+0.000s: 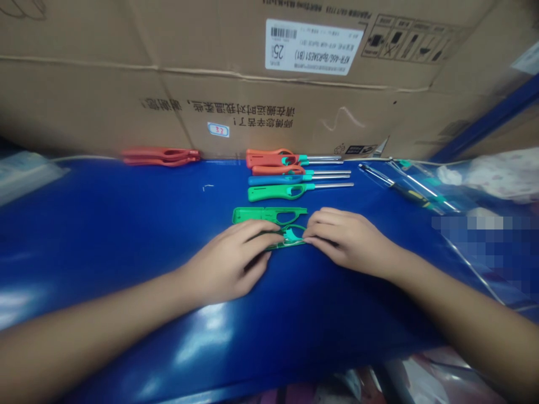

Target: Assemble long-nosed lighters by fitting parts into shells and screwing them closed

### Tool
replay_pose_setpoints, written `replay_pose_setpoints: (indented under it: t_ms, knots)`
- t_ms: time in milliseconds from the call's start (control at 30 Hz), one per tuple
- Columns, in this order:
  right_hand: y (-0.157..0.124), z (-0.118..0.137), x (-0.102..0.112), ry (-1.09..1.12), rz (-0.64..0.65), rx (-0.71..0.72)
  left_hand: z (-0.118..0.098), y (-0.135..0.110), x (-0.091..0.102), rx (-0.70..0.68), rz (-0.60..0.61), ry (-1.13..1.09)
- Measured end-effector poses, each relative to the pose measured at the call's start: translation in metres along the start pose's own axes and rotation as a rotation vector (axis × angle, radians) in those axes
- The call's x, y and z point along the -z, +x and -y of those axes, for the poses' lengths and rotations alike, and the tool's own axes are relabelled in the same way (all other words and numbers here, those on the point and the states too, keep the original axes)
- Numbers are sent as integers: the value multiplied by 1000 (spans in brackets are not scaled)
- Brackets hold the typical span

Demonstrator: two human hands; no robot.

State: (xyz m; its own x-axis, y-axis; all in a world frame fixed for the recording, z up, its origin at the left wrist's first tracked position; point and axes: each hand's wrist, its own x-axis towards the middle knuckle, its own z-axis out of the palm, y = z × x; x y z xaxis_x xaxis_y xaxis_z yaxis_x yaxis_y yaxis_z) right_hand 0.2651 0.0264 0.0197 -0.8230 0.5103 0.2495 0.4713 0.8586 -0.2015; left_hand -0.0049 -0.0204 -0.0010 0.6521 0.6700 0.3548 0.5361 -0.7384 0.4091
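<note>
Both hands work at a green lighter handle half (293,234) lying on the blue table, with a turquoise trigger piece inside it. My left hand (238,255) grips its left part between thumb and fingers, covering that end. At its right end, my right hand (343,238) is closed in a pinch; the fingertips hide whatever lies between them. Just behind lies a second green handle half (267,215), hollow side up. Farther back, a green long-necked lighter (278,192) with a metal tube rests beside a blue lighter (273,180) and several red ones (269,160).
Red handle shells (160,156) are stacked at the back left. A large cardboard box (126,84) walls off the back. At the right lie a screwdriver (400,189), clear bags (438,191) with metal tubes, and a white patterned cloth or bag (501,173). A blue post (484,120) slants behind.
</note>
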Motion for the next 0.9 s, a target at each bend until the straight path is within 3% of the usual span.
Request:
replay_pose_setpoints:
  t_ms: [200, 533, 767, 900]
  knots:
    - [-1, 0, 4, 2, 12, -9, 0, 3, 2, 105, -170, -32]
    - [0, 4, 1, 59, -45, -14, -3, 3, 6, 160, -152, -39]
    - [0, 7, 2, 14, 74, 101, -1, 4, 7, 178, -161, -58]
    - [0, 8, -1, -42, 141, 92, 0, 3, 6, 177, -166, -52]
